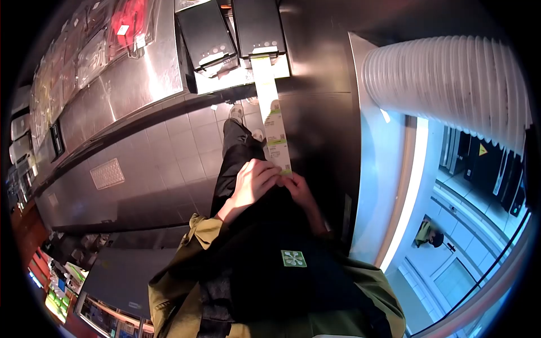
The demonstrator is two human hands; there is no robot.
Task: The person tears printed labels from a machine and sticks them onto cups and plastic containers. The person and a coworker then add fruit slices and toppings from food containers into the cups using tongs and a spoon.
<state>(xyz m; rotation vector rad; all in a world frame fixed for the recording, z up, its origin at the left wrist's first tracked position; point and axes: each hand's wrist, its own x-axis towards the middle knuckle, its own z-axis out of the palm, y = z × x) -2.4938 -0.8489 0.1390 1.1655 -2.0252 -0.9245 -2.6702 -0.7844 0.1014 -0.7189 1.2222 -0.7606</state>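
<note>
Head camera: at seven o'clock I see the left hand (pixel 252 180) half-curled, its grip unclear; the label strip (pixel 276 135) runs from the printer (pixel 257 27) at twelve to centre, likely held steady; at five, the right hand (pixel 298 188) pinches its end; at two, apparently nested cups (pixel 442 84), contents hidden.

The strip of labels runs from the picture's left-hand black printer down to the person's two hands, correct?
Wrong printer: the head view shows the strip of labels running from the picture's right-hand black printer, down to the person's left hand and right hand.
</note>
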